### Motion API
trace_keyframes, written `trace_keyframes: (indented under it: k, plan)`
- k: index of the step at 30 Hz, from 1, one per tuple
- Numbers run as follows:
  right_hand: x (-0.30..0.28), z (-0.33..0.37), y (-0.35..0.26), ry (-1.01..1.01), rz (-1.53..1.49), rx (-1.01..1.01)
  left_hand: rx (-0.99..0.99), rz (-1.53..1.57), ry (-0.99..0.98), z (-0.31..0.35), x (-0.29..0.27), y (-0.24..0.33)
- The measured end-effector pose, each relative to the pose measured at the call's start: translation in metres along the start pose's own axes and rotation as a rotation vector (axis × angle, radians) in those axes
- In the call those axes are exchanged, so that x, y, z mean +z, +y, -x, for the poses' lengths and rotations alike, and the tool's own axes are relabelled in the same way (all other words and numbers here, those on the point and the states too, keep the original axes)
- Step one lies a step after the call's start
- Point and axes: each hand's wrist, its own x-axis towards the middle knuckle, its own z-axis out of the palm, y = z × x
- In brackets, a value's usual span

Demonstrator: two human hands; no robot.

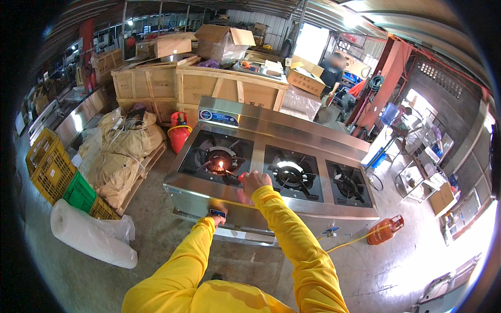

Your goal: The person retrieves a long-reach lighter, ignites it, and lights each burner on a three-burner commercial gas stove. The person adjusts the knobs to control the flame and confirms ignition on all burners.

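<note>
A stainless steel gas stove point(308, 208) with three burners stands in front of me. My right hand point(257, 182) is closed around a red stick lighter point(241, 177), whose thin tip reaches over the left burner point(216, 158). A small flame point(221, 165) burns at that burner, by the lighter's tip. Down at the stove's front panel, my left hand point(218, 219) grips a control knob point(217, 213), its fingers partly hidden. The middle burner point(290, 175) and the right burner point(348, 183) show no flame.
An orange gas cylinder point(379, 232) with a yellow hose point(344, 245) stands right of the stove. To the left are a red bucket point(179, 138), wrapped sacks point(122, 156), plastic crates point(52, 167) and a bubble wrap roll point(91, 235). Wooden crates point(209, 86) and a person point(331, 75) are behind.
</note>
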Motion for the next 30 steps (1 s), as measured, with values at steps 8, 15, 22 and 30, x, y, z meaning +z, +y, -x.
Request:
trace_keyframes:
  k: [8,15,22,30]
  plan:
    - [-0.001,-0.002,0.002,0.013,-0.025,0.020,0.000,0.019,-0.014,0.000,0.000,-0.006]
    - [-0.001,0.000,0.005,0.048,-0.020,0.061,-0.006,0.030,-0.015,0.002,0.001,-0.009]
    - [-0.008,0.033,0.011,0.126,-0.201,0.187,-0.020,0.004,0.029,-0.003,0.004,-0.006]
    - [0.060,0.153,-0.003,0.617,-0.628,0.253,-0.022,-0.151,0.429,0.026,0.024,0.002]
